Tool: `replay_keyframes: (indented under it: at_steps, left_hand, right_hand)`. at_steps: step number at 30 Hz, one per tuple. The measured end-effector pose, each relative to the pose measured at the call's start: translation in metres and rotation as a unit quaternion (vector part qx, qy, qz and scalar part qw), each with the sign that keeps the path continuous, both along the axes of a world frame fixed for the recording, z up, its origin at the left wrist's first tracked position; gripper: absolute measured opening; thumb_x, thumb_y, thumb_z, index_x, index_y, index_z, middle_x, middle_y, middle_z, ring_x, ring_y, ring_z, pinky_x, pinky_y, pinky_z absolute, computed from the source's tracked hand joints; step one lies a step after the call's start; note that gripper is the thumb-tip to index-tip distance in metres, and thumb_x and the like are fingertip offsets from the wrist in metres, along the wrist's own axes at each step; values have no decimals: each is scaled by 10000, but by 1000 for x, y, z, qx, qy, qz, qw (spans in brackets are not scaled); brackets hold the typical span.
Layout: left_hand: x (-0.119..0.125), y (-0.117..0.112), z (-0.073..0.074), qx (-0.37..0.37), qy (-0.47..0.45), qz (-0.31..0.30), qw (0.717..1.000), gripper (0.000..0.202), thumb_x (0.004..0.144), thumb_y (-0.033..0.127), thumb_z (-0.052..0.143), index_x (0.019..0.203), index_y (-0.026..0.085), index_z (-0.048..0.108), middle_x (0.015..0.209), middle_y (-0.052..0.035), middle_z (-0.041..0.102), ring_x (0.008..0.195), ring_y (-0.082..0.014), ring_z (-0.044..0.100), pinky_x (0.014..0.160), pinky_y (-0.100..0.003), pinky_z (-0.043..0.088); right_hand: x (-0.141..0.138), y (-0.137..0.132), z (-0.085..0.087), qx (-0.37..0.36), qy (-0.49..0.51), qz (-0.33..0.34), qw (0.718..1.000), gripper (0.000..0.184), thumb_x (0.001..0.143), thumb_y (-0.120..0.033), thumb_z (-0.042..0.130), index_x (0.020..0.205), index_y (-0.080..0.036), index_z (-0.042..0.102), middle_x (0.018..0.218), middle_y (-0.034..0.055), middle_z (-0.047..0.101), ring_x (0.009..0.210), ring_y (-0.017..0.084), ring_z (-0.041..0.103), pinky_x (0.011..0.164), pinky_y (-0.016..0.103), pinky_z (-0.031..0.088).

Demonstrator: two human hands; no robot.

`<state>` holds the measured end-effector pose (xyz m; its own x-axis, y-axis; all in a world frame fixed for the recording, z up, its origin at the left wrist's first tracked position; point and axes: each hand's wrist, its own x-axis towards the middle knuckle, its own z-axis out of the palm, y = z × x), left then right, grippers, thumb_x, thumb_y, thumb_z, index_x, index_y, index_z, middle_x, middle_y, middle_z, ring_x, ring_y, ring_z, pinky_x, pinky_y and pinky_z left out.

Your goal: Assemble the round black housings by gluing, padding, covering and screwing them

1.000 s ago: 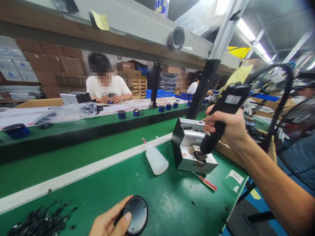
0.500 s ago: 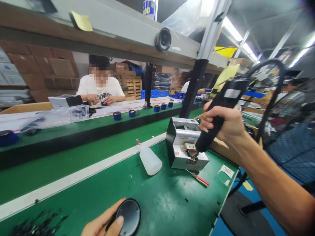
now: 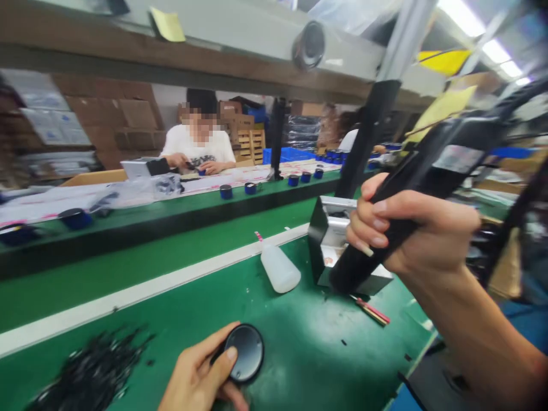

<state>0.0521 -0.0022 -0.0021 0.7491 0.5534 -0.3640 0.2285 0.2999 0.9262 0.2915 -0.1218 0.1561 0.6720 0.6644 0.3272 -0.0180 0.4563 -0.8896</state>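
Note:
My left hand [image 3: 201,371] grips a round black part [image 3: 248,354] with a shiny flat face, thumb across its edge, above the green bench at the bottom of the view. My right hand [image 3: 415,228] is wrapped round a black electric screwdriver [image 3: 445,154], which tilts down to the left. Its lower end covers part of a silver and black machine [image 3: 319,245] standing behind it. I cannot make out the screwdriver's bit. A small red-handled screwdriver [image 3: 372,311] lies on the bench below the machine.
A white plastic bottle [image 3: 280,268] lies on the bench [image 3: 184,308]. To the left is a pile of small black parts [image 3: 94,365]. Blue round parts [image 3: 226,191] line the far ledge, where another person [image 3: 197,142] works. A shelf beam [image 3: 240,34] crosses above.
The view has shifted, with the scene moving to the right. The electric screwdriver has come closer and lower. The round part in my left hand is higher in view.

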Motion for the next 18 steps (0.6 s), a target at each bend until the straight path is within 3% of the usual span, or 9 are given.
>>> replay_keyframes:
  at_steps: [3, 7, 15, 18]
  left_hand:
    - [1, -1, 3, -14, -26, -2, 1000, 717, 712, 559, 742, 1230, 79, 619, 821, -106, 722, 500, -235, 707, 533, -294, 539]
    - [2, 1, -1, -12, -44, -12, 999, 695, 733, 556, 717, 1217, 69, 608, 878, -121, 709, 499, -217, 709, 480, -240, 488]
    - [1, 2, -9, -30, -58, -35, 997, 700, 806, 489, 665, 1312, 35, 499, 843, -117, 721, 516, -196, 713, 476, -213, 461]
    - [0, 3, -11, -41, -69, -39, 996, 665, 801, 498, 674, 1274, 51, 540, 896, -127, 724, 511, -196, 710, 466, -224, 473]
  right_hand:
    - [-40, 21, -9, 13, 13, 99, 995, 138, 579, -127, 559, 693, -203, 575, 420, -58, 463, 308, 93, 391, 324, 230, 357]
    - [-71, 44, -21, 4, 41, 186, 982, 141, 578, -125, 592, 693, -191, 545, 426, -61, 472, 315, 94, 402, 332, 231, 373]
    - [-79, 58, -37, 14, 26, 210, 977, 140, 623, -101, 605, 730, -178, 556, 440, -57, 481, 327, 88, 416, 341, 212, 386]
    - [-82, 59, -43, 7, 9, 250, 968, 153, 645, -96, 623, 745, -190, 554, 458, -59, 491, 333, 79, 406, 348, 202, 375]
